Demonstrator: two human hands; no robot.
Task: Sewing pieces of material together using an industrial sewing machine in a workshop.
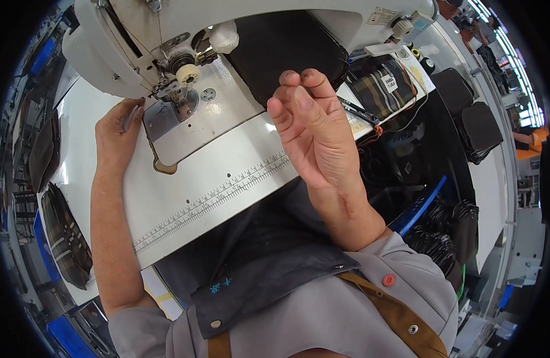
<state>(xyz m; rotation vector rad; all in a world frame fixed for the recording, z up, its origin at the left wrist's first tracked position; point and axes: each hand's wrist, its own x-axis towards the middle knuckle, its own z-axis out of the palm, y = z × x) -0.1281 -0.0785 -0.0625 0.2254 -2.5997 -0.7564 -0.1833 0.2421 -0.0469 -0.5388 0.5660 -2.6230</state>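
My left hand rests on the white table just left of the sewing machine's metal needle plate. It pinches a thin grey tool between thumb and forefinger, and the tool's tip points toward the presser foot. My right hand is raised above the table's right side with its palm toward me. Its fingers are curled with the tips bunched together, and nothing shows in them. A black fabric piece lies under the white sewing machine's arm.
A measuring scale runs along the table's front edge. Plaid fabric pieces and a dark tool lie at the right, beside stacks of black pieces. More plaid pieces hang at the left. A blue bin sits beside my lap.
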